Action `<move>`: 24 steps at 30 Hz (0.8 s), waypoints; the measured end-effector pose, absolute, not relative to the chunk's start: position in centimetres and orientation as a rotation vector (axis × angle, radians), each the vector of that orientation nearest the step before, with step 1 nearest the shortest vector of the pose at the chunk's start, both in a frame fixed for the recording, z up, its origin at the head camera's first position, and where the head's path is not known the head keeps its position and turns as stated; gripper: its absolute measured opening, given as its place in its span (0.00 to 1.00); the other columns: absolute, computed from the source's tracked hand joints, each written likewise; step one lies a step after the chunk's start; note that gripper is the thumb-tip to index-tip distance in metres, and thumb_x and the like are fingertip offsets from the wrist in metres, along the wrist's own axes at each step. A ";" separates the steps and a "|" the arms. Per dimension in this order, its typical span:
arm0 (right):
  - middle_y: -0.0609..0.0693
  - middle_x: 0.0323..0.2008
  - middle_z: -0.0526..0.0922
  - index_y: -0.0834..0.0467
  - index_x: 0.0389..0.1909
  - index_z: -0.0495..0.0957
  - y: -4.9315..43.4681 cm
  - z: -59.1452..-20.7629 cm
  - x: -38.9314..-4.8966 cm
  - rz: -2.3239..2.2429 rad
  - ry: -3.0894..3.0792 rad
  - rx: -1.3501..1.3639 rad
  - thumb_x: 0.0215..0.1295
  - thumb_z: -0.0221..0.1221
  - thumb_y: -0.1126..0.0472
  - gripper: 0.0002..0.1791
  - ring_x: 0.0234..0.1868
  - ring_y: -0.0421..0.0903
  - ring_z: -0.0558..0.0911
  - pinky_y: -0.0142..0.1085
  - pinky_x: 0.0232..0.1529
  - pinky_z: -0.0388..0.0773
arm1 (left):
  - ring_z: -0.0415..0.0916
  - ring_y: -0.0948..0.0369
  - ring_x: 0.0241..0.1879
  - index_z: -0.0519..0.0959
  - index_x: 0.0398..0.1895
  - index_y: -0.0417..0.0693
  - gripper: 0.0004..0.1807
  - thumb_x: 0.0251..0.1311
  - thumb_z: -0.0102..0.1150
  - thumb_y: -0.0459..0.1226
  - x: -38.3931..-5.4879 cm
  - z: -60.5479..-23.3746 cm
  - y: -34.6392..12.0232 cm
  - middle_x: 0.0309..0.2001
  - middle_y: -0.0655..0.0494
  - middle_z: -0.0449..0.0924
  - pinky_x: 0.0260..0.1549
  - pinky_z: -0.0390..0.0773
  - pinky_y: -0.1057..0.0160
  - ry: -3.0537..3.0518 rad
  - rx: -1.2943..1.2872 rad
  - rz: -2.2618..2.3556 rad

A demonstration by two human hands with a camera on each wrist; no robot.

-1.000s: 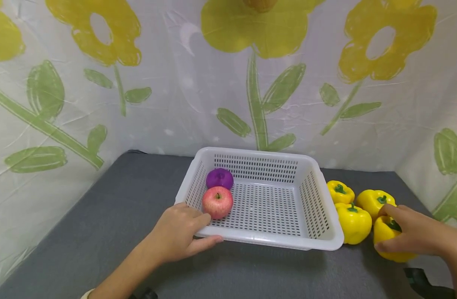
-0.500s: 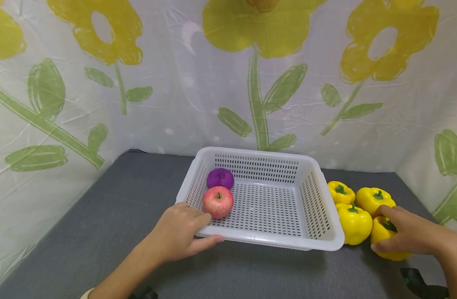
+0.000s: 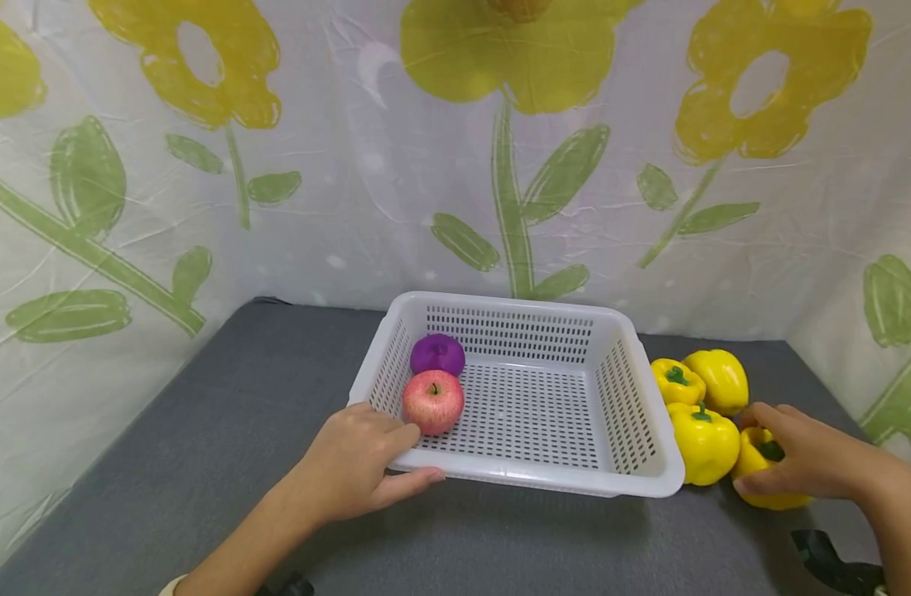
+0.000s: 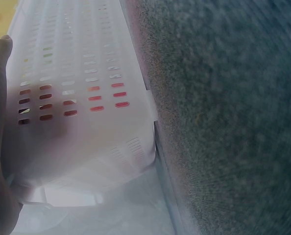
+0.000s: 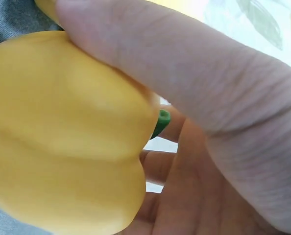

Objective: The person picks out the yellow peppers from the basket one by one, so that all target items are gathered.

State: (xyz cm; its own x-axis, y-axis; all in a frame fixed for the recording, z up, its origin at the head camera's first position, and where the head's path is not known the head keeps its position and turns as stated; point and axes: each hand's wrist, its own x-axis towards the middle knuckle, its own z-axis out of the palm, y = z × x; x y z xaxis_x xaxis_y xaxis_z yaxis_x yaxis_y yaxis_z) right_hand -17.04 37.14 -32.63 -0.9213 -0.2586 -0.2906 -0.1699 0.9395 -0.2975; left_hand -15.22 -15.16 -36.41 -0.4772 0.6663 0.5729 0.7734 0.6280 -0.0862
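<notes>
My left hand (image 3: 369, 459) grips the near left corner of a white plastic basket (image 3: 515, 480), the thumb along the front of the rim. In the left wrist view the basket's slotted wall (image 4: 82, 63) fills the space beside the hand. Inside the basket a red apple (image 3: 433, 403) and a purple round vegetable (image 3: 437, 354) sit against the left side. My right hand (image 3: 817, 455) holds a yellow bell pepper (image 3: 757, 476) from above, thumb on one side and fingers on the other. Its green stem (image 5: 161, 122) points toward the palm in the right wrist view.
Several more yellow peppers crowd the basket's right side: a small one (image 3: 677, 381), a large upright one (image 3: 703, 447) and one lying on its side (image 3: 720, 381). The grey tabletop (image 3: 202, 430) meets flower-printed cloth (image 3: 351, 207) at back and sides.
My right hand has moved left with its pepper, up close to the large upright one. The rear right pepper has tipped over, its stem now hidden. My left hand stays put.
</notes>
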 end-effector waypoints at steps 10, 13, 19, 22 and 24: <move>0.60 0.45 0.72 0.63 0.54 0.69 37.3 -33.0 -17.1 -0.411 2.828 -0.374 0.50 0.75 0.49 0.37 0.40 0.53 0.73 0.49 0.36 0.74 | 0.56 0.70 0.18 0.65 0.21 0.56 0.28 0.69 0.45 0.64 -15.1 -36.5 -15.2 0.16 0.68 0.58 0.22 0.64 0.65 -2.297 -1.124 -0.250; 0.60 0.46 0.72 0.63 0.55 0.69 37.3 -33.0 -17.2 -0.401 2.831 -0.375 0.50 0.75 0.48 0.38 0.40 0.53 0.73 0.49 0.36 0.74 | 0.56 0.70 0.18 0.65 0.21 0.56 0.28 0.69 0.45 0.64 -15.1 -36.5 -15.2 0.16 0.67 0.59 0.22 0.64 0.65 -2.293 -1.122 -0.250; 0.67 0.52 0.71 0.66 0.62 0.66 37.3 -32.9 -17.3 -0.400 2.790 -0.371 0.52 0.74 0.47 0.44 0.46 0.60 0.75 0.57 0.38 0.76 | 0.56 0.70 0.18 0.65 0.21 0.55 0.29 0.70 0.43 0.65 -15.1 -36.5 -15.2 0.16 0.67 0.58 0.22 0.66 0.65 -2.281 -1.120 -0.242; 0.71 0.54 0.69 0.68 0.66 0.63 37.5 -33.0 -17.3 -0.410 2.757 -0.373 0.52 0.74 0.47 0.48 0.48 0.62 0.74 0.58 0.39 0.76 | 0.56 0.70 0.18 0.65 0.21 0.55 0.29 0.70 0.42 0.65 -15.1 -36.4 -15.2 0.16 0.67 0.58 0.22 0.65 0.65 -2.276 -1.121 -0.243; 0.72 0.56 0.68 0.69 0.67 0.61 37.6 -33.0 -17.1 -0.414 2.739 -0.368 0.52 0.75 0.48 0.50 0.50 0.64 0.73 0.59 0.40 0.75 | 0.56 0.70 0.18 0.65 0.21 0.55 0.29 0.70 0.41 0.65 -15.1 -36.4 -15.1 0.16 0.67 0.58 0.22 0.65 0.65 -2.274 -1.124 -0.245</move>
